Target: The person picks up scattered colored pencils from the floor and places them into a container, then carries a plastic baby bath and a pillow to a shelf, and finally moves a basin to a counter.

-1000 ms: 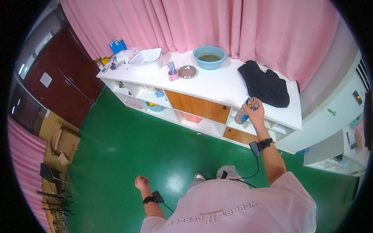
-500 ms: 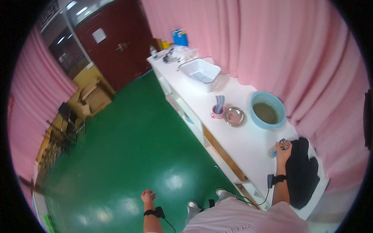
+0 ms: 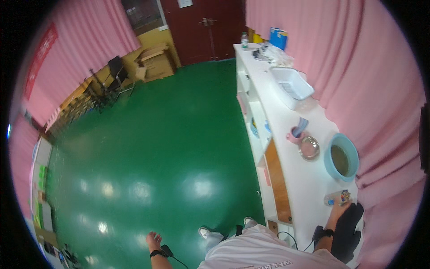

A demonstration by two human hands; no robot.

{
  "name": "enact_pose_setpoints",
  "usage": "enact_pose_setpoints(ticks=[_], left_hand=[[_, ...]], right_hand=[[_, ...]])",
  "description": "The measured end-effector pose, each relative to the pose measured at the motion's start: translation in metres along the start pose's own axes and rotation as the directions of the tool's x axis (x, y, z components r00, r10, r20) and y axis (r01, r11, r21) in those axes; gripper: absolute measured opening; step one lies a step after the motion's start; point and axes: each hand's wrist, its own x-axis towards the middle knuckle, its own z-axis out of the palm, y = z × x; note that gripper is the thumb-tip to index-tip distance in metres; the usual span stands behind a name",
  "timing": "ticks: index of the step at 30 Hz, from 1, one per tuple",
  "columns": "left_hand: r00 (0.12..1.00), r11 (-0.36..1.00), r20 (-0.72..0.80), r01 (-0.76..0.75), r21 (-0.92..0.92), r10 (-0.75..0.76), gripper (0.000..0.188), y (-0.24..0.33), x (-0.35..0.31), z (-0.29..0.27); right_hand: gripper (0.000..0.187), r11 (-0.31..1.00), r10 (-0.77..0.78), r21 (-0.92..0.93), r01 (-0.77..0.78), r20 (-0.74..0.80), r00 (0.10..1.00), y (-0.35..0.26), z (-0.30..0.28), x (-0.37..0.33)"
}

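The right hand grips the jar near its top, probably to steady its colourful contents. I see the jar over the table, between the basin and black cloth. The left hand hangs over the floor; I can't tell if it's closed. A second ago, the jar was out by the table's front edge.

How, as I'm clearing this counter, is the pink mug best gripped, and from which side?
Probably by its handle, coming from the picture's left: the mug stands upright with the handle turned toward the counter's front edge, while the metal bowl sits close at its right.
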Motion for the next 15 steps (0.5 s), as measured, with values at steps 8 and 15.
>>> enact_pose_setpoints(ticks=[8, 15], left_hand=[[0.848, 0.952, -0.461, -0.304, -0.02, 0.261, 0.019, 0.023, 0.029, -0.138], [0.892, 0.826, -0.015, -0.411, 0.386, 0.451, 0.009, -0.015, 0.029, -0.329]], right_hand=[[0.026, 0.942, -0.285, -0.138, 0.306, 0.153, 0.946, -0.179, 0.075, -0.105], [0.023, 0.858, 0.173, -0.249, -0.449, 0.963, -0.205, -0.314, 0.194, -0.364]])
